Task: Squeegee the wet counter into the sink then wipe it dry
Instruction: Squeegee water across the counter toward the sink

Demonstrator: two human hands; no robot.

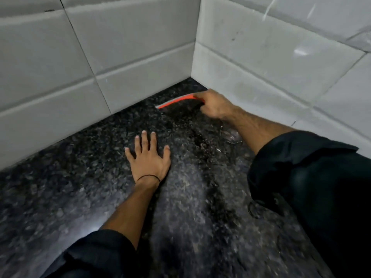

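Observation:
A black speckled granite counter (80, 187) fills the lower view and runs into a tiled corner. My right hand (214, 104) is closed around an orange squeegee (176, 101) near that corner, its blade edge down on the stone. A darker wet band with glinting water streaks (226, 137) lies under and behind my right forearm. My left hand (149, 157) rests flat on the counter with fingers spread, holding nothing, a thin black band on its wrist. No sink shows in this view.
White tiled walls (120, 47) meet at the corner (195, 63) and hem in the counter at the back and right. Dark sleeves cover both my arms at the lower edge and right side.

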